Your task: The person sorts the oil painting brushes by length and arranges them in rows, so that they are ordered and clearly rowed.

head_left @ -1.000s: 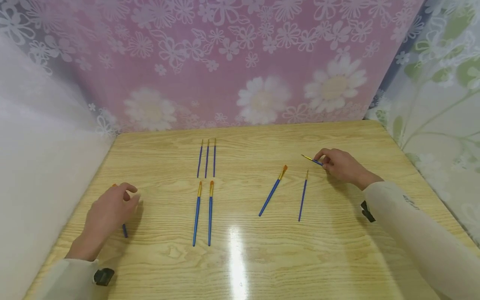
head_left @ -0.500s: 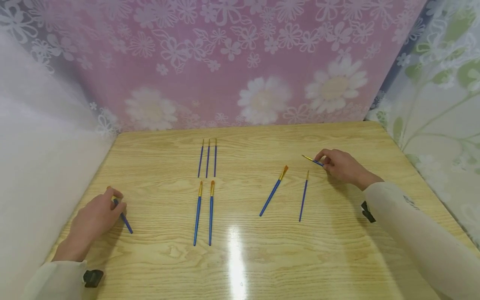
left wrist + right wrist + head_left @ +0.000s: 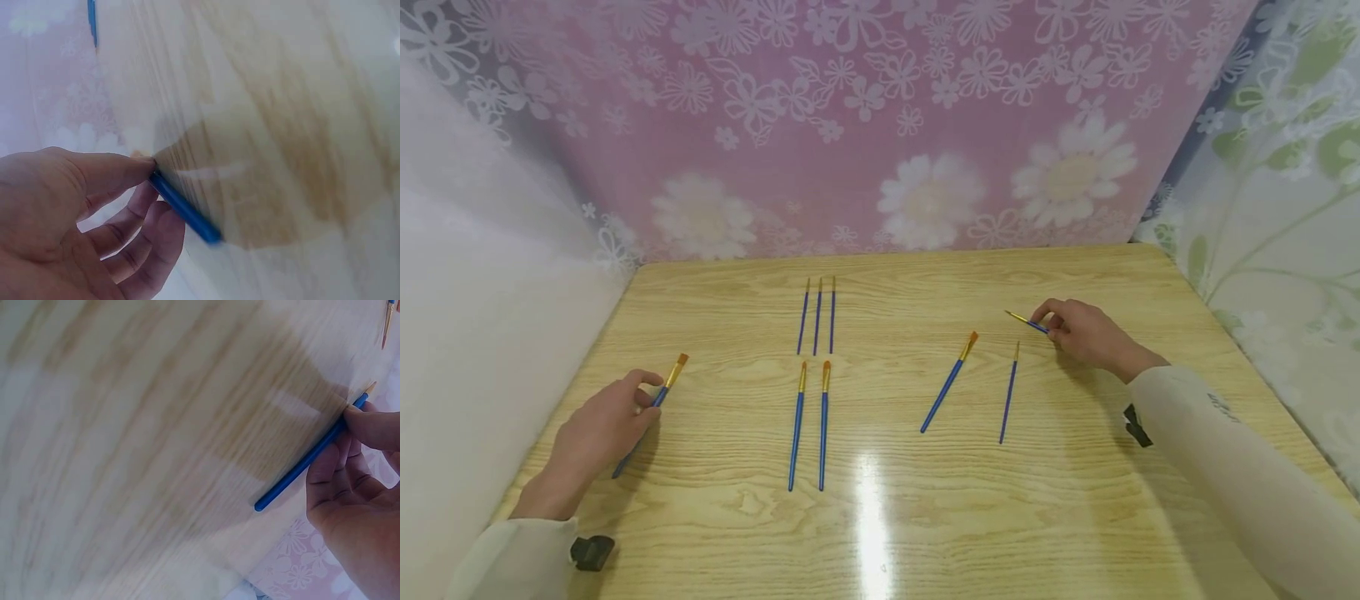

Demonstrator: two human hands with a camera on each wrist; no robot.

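At the left side of the table, my left hand (image 3: pixel 598 429) pinches a flat paintbrush (image 3: pixel 676 370) with a blue handle, gold ferrule and orange bristles, its tip pointing away and to the right. The left wrist view shows thumb and fingers on its blue handle (image 3: pixel 187 209). Over on the right, my right hand (image 3: pixel 1086 333) pinches a thin pointed paintbrush (image 3: pixel 1018 317), its tip aimed left; in the right wrist view the blue handle (image 3: pixel 297 470) slants down out of the grip. Nearest to that hand lie a thin brush (image 3: pixel 1010 392) and a wider angled brush (image 3: pixel 950 382).
Three thin brushes (image 3: pixel 817 317) lie side by side toward the back of the wooden table (image 3: pixel 910 300). In front of them two thicker brushes (image 3: pixel 796 429) lie parallel. A pink flowered cloth (image 3: pixel 820 150) hangs behind the table, with pale sheets at both sides.
The left hand has shifted slightly, and the brush in it has swung round, so its bristles now point away to the right with the handle toward the person. The right hand stays still.
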